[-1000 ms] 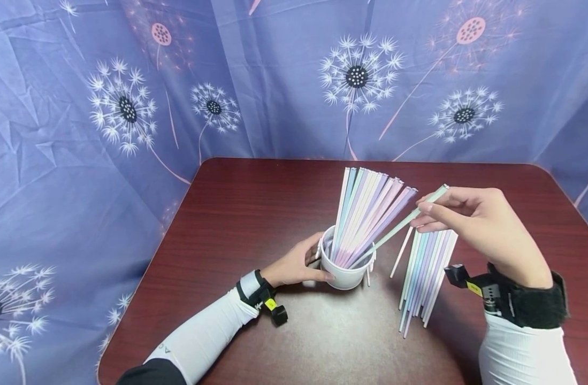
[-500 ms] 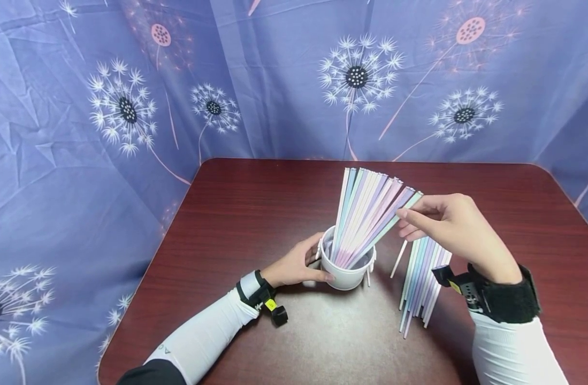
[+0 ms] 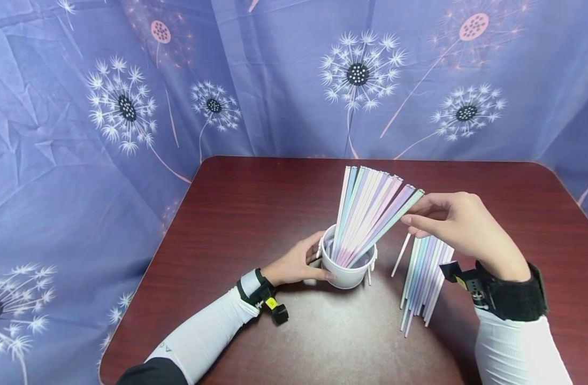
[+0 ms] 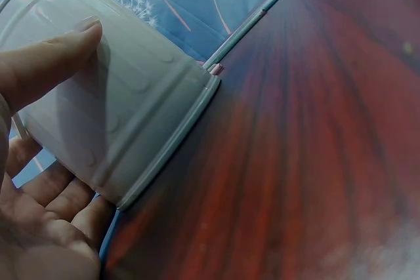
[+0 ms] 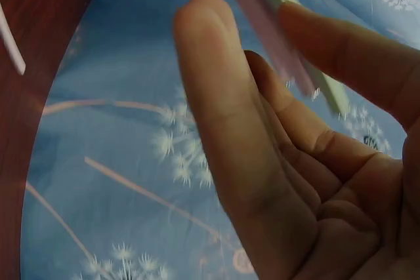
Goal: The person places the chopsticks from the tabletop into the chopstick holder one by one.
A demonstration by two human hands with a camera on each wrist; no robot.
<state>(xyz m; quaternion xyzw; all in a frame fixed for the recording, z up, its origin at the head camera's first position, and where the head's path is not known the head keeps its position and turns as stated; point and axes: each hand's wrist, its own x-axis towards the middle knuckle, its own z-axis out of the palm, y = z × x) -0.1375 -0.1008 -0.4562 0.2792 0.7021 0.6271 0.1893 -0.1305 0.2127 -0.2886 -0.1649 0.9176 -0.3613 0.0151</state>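
Observation:
A small white bucket point(image 3: 343, 277) stands upright on the table, with a fan of pastel paper straws point(image 3: 363, 214) leaning to the right inside it. My left hand point(image 3: 294, 264) holds the bucket's left side; in the left wrist view the thumb lies on the white wall point(image 4: 125, 90) and the other fingers reach round it. At the fan's right edge leans a pale green straw point(image 3: 392, 220). My right hand point(image 3: 459, 222) is beside its upper end. Seen from the right wrist, the index fingertip is at the green straw point(image 5: 333, 93), while the thumb stands apart from it.
A loose bundle of pastel straws point(image 3: 421, 283) lies on the dark red table point(image 3: 255, 203), partly beneath the right hand. One white straw point(image 3: 401, 256) lies between bundle and bucket. Behind the table hangs a blue dandelion-print cloth point(image 3: 284, 80).
My right hand has carried the green straw left against the others in the bucket, let go, and drawn slightly back right. The left hand keeps its hold on the bucket.

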